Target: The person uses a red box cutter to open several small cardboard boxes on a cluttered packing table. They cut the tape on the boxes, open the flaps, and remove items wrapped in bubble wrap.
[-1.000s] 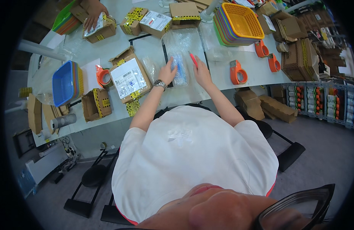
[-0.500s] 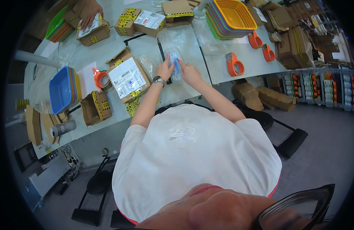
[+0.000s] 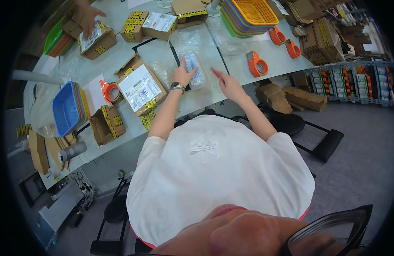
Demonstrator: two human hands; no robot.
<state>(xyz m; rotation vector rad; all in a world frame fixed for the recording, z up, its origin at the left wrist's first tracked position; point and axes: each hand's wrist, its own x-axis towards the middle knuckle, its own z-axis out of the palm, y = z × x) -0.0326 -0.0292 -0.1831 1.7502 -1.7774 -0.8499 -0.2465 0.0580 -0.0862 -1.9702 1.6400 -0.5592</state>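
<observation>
On the white table, my left hand [image 3: 183, 76], with a watch at the wrist, grips the left side of a clear bubble-wrapped package [image 3: 196, 79] with blue showing inside; its thumb lies over the top. To the right, apart from the package, my right hand [image 3: 229, 87] is closed round a slim red tool [image 3: 218, 74], blurred and too small to identify further. Loose bubble wrap [image 3: 162, 73] and a cardboard box with a white label [image 3: 137, 90] are just left of my left hand. A clear plastic sheet [image 3: 190, 37] lies behind the package.
Orange tape dispensers [image 3: 256, 64] stand on the right and left. Stacked baskets [image 3: 248, 13], blue-topped baskets [image 3: 67, 109], an open carton [image 3: 104, 128] and other boxes [image 3: 160, 24] surround the workspace. A co-worker's hand [image 3: 88, 22] is over a box at upper left. Chairs [image 3: 286, 123] stand below.
My right hand with the red tool came onto the package, then moved right, away from it. The co-worker's hand has lifted slightly. The whole view has shifted a little.
</observation>
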